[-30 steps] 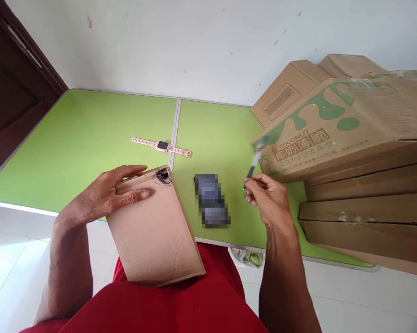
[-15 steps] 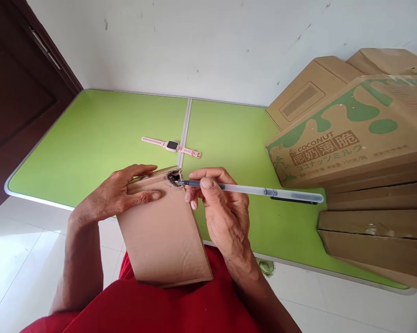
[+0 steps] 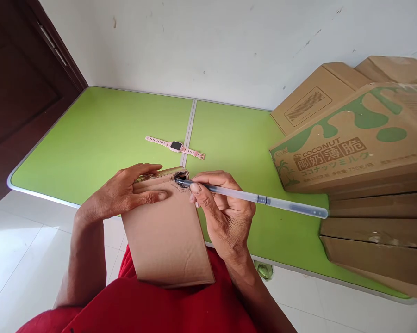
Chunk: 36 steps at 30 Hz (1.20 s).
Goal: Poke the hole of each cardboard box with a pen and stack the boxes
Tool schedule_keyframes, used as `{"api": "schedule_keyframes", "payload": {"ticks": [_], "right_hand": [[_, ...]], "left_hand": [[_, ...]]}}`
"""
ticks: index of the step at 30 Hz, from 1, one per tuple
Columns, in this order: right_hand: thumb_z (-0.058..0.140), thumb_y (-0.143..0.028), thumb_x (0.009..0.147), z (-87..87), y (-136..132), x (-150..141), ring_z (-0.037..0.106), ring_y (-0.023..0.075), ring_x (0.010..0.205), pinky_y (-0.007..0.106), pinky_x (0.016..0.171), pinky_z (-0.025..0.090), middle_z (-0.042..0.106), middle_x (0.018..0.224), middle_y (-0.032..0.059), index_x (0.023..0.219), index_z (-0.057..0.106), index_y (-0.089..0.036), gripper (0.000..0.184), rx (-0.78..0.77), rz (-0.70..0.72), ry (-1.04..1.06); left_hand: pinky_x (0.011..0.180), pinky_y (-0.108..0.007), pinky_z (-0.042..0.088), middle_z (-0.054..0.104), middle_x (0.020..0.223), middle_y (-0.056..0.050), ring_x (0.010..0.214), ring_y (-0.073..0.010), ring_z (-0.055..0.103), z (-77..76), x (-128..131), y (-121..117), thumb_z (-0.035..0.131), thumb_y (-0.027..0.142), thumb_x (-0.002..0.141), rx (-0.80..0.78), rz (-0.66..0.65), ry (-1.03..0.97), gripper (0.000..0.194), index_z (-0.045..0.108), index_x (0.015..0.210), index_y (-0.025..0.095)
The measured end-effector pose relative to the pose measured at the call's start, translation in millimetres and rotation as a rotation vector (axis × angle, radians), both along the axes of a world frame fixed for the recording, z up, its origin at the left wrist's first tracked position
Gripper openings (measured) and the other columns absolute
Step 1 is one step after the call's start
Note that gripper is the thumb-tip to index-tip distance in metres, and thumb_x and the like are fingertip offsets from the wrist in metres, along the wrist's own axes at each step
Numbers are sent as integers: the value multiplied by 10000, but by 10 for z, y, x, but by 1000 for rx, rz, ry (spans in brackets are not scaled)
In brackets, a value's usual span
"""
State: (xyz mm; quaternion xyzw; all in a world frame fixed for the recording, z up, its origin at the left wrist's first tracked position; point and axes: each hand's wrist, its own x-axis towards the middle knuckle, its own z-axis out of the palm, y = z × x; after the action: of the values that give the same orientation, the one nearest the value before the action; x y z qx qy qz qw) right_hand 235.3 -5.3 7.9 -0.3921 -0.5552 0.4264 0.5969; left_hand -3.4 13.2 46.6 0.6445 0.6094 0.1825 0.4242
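Note:
A piece of brown cardboard (image 3: 166, 240) leans from my lap against the table's near edge. Near its top right corner is a ragged hole (image 3: 181, 177) ringed with black scribbled ink. My left hand (image 3: 132, 192) grips the cardboard's upper left, thumb on the front face and fingers over the top edge. Pinched in my right hand (image 3: 225, 203) is a pen (image 3: 243, 193) with a frosted barrel, lying almost level. Its tip touches the cardboard at the inked hole, and the barrel points right.
A pink-strapped watch (image 3: 175, 146) lies on the green table (image 3: 104, 129) beyond the cardboard. Several cardboard boxes (image 3: 336, 152) crowd the right side. A white wall (image 3: 208, 46) runs behind the table, and a dark door (image 3: 14, 92) stands at left.
The pen has tilted and turned in my right hand, its back end now lower and its clip out of sight. The whole view has shifted slightly; my left hand keeps its hold.

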Motion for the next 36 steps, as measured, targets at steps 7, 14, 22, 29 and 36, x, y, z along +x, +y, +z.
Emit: {"api": "schedule_keyframes", "payload": {"ticks": [7,14,22,29,36], "right_hand": [[801,-266,1075,54,15,45,728,181,786,349,755,613,782,957,-5,1003,791,-287,76,-4,-5,-127],[771,-318,1089,56,-17,132,619,132,636,278,575,468,690,785,-43,945,745,-263,157,-8,12,-159],[805,-372,1085,-15,36,196,616,123,576,248,513,452,658,679,-49,909,735,-243,229,-82,-48,12],[866,-604,1034,-25,334,345,696,122,599,236,490,491,778,894,-6,924,688,-249,412,-70,-63,260],[642,-498,1128,-407,602,1240,665,190,614,309,610,496,766,824,11,1037,600,-269,250,-291,-346,-714]], "left_hand": [[1270,-577,555,763,1591,-149,1472,-449,707,9,0,4,835,903,788,25,-6,5,969,774,1492,241],[1270,-582,543,746,1609,-168,1494,-461,685,43,20,8,822,930,765,-5,11,28,1047,753,1520,207],[1315,-613,514,744,1619,-160,1531,-465,665,42,11,10,803,926,775,8,1,43,1025,745,1525,229],[1340,-579,500,730,1643,-134,1560,-445,645,23,-32,18,806,895,801,-8,-16,34,1015,714,1557,225],[1339,-606,508,727,1650,-130,1533,-468,665,-9,-70,8,809,929,785,-28,9,1,1007,726,1534,262]]}}
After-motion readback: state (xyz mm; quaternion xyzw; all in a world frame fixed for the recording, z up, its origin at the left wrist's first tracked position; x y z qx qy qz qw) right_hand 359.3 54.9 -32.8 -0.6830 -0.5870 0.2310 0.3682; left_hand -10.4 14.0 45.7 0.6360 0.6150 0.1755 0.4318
